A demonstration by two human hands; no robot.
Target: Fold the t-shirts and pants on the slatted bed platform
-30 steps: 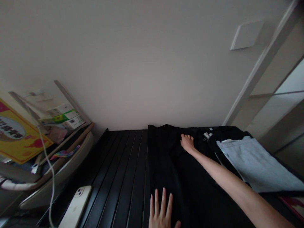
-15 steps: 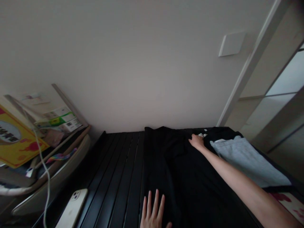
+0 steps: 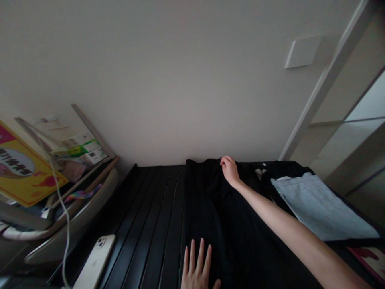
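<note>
1. Black, wrinkled fabric stretches from bottom centre to mid-frame over a black slatted table.
2. On its near part lies the left hand, fingers spread wide.
3. Grey folded cloth lies at lower right.
4. Just right of centre, the right hand curls narrowly at the fabric's far edge; whether it pinches, I cannot tell.

The left hand was bare, with long, slim fingers and a shorter thumb. The right hand was bare too, and so was the slender right forearm, uncovered along its whole visible length.
</note>
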